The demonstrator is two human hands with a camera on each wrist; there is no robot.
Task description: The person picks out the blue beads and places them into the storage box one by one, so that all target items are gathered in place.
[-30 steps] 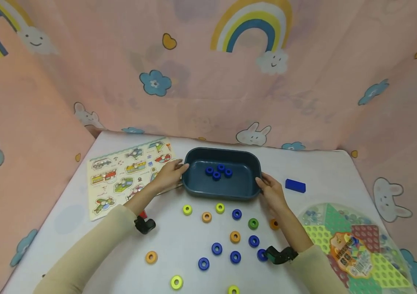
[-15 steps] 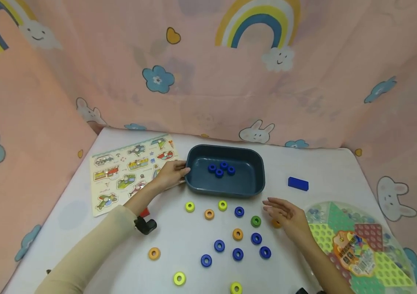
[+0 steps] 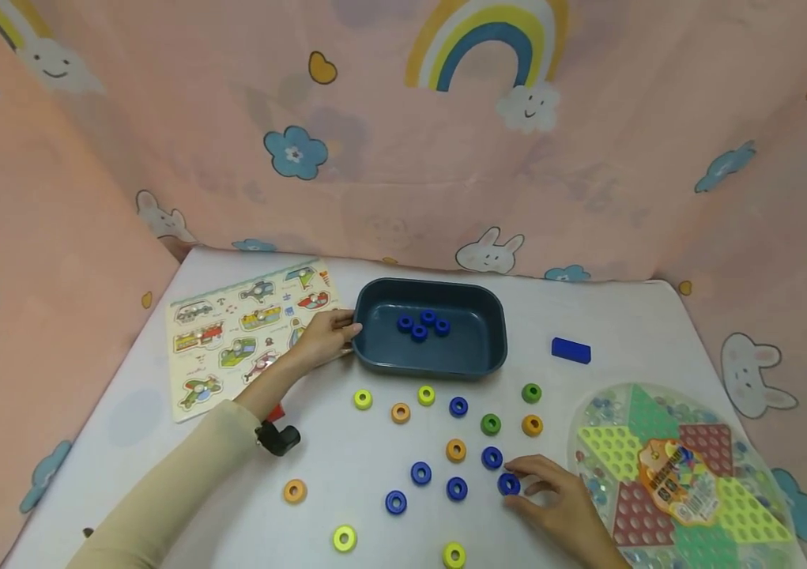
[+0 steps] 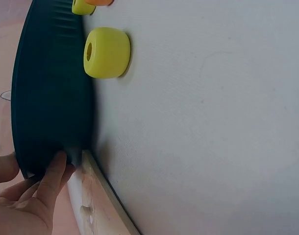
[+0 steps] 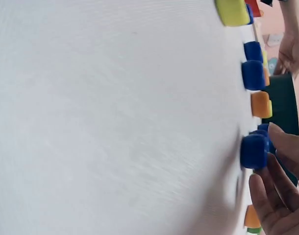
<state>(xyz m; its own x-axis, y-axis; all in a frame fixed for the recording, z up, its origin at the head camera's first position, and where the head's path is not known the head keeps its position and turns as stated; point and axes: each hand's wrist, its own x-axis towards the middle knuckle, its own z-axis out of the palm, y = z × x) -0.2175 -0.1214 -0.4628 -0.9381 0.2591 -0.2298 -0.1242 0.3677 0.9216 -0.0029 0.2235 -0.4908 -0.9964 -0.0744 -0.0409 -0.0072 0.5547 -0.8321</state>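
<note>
My left hand [image 3: 326, 338] grips the left end of a dark teal tray [image 3: 431, 367]; in the left wrist view its fingers [image 4: 52, 178] lie against the outer wall. Several blue beads [image 3: 420, 333] sit inside the tray. At the lower right, my right hand [image 3: 559, 502] has thumb and forefinger on opposite sides of a blue bead [image 3: 508, 484]. The right wrist view shows that blue bead [image 5: 254, 152] between thumb and fingers. Close by stand another blue bead [image 3: 492, 457] and an orange bead [image 3: 456, 450].
More yellow, orange, green and blue beads lie scattered before the tray. A picture puzzle board [image 3: 247, 316] is at the left, partly under my left arm. A blue block [image 3: 571, 351] lies right of the tray, and a round packaged game board [image 3: 680, 474] at the right edge.
My right hand has let go of the tray's right end and come back toward the near right, down to a blue bead. My left hand stays on the tray.
</note>
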